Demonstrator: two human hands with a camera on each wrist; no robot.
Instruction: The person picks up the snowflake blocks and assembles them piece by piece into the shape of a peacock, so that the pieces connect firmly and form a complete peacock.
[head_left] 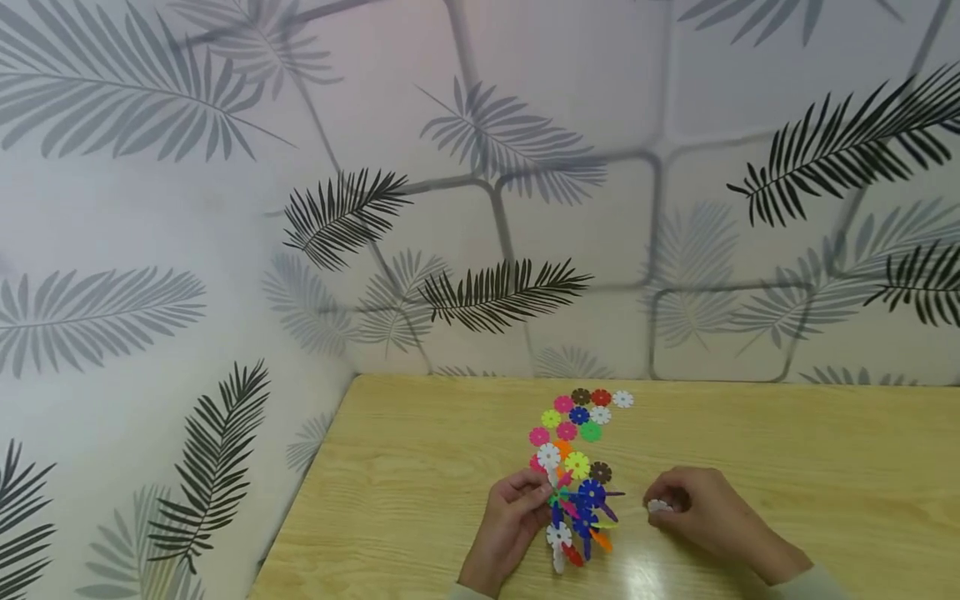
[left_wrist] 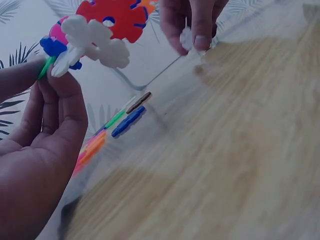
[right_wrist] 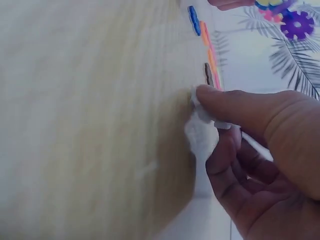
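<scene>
Disc cluster pinched in left hand, white piece pinched in right hand, its outline partly covered

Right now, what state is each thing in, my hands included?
Left hand: pinching the cluster by a green disc
Right hand: pinching a single white notched disc
Multicoloured notched-disc cluster: joined together, held above the table
White notched disc: separate from the cluster, between thumb and fingers
Loose notched discs: unjoined, lying flat on the wood-grain table
</scene>
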